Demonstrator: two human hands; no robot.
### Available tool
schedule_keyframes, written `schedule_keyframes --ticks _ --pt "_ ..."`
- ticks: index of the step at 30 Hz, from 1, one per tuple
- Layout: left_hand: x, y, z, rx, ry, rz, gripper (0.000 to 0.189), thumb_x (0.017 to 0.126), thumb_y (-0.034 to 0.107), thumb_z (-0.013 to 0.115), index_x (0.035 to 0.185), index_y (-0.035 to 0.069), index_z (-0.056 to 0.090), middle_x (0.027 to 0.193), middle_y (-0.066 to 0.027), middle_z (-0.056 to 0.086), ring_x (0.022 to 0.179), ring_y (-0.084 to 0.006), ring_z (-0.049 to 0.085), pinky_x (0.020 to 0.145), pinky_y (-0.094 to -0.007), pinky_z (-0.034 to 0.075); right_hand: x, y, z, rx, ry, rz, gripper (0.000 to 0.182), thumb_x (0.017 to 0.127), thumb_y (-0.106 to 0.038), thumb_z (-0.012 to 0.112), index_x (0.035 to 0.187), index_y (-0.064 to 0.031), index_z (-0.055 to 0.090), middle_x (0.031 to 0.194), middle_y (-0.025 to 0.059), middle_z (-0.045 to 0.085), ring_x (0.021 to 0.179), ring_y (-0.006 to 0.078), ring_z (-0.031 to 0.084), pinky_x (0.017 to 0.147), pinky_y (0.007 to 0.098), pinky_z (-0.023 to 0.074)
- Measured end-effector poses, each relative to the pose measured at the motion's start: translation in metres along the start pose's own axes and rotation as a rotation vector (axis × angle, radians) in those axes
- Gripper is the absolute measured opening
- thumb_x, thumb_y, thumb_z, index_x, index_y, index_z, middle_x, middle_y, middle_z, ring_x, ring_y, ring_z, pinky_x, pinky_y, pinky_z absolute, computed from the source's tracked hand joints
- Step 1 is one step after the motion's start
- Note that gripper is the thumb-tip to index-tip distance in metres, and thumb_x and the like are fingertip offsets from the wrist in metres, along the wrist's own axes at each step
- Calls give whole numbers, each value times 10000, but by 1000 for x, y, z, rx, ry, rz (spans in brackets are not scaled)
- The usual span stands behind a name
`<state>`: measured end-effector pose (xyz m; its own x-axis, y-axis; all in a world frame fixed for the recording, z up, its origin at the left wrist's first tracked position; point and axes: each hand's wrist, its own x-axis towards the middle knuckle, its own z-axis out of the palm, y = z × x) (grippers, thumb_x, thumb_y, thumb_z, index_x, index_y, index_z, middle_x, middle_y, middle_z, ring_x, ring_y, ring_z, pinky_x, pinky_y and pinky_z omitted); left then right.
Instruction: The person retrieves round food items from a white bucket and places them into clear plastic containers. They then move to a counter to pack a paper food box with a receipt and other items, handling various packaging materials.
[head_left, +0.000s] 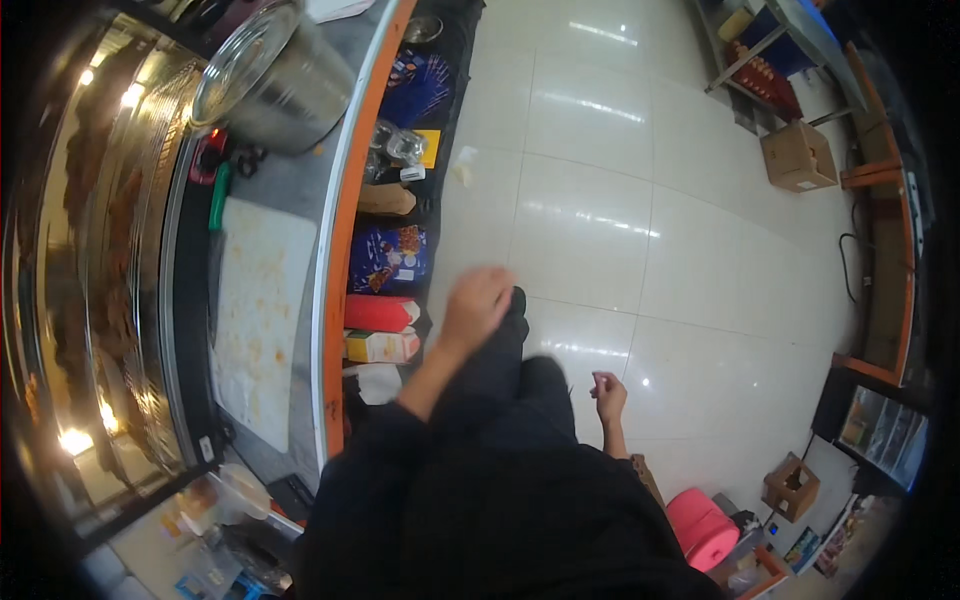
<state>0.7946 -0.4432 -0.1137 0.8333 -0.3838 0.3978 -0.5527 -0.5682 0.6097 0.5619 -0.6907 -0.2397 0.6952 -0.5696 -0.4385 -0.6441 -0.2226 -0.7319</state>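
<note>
My left hand (477, 306) is blurred, held over my dark trousers beside the counter's open shelf, its fingers partly curled; whether it holds anything is not clear. My right hand (609, 393) hangs over the tiled floor at my right side, fingers loosely bent, with nothing visible in it. To the left, a stained white cutting board (259, 315) lies on the grey counter, near a green handle (219, 196). Farther along the counter stands a large metal pot (292, 90) with a lid. Bags and cartons, among them a blue printed bag (388, 259), fill the shelf below.
The orange counter edge (346, 217) runs along my left, with a lit glass display cabinet (112, 262) behind the counter. Cardboard boxes (799, 157) and a metal table (780, 37) stand at the right. Pink rolls (701, 529) are at the lower right. Scraps (463, 166) lie on the floor.
</note>
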Motion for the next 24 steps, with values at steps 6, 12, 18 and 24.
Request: schedule_keyframes --ticks 6,12,18,24 --pt "168 -183 16 256 -150 -220 398 747 79 649 1138 82 575 1114 -138 529 1009 -317 520 858 -395 425 54 32 -30 -248 -86 359 228 758 -204 718 690 -5 627 565 79 621 485 136 597 471 266 466" --pt "226 -419 88 676 -633 -647 635 766 162 676 1343 233 418 1244 -198 421 1089 -371 487 898 -440 430 191 2 50 -148 -203 560 163 826 -131 640 754 12 609 573 65 591 476 130 577 442 240 451" --pt "193 -613 175 753 -822 -724 645 759 298 686 1341 255 412 1035 -198 557 921 -338 592 803 -429 477 426 -138 195 -14 -258 279 203 901 -172 563 815 10 589 658 10 540 635 91 502 605 246 413" --pt "166 -674 193 563 -674 -588 463 842 194 602 1286 166 474 990 -176 591 879 -337 605 747 -412 490 522 -197 356 86 -409 254 144 882 -125 598 831 9 587 727 -2 543 679 73 483 655 213 416"
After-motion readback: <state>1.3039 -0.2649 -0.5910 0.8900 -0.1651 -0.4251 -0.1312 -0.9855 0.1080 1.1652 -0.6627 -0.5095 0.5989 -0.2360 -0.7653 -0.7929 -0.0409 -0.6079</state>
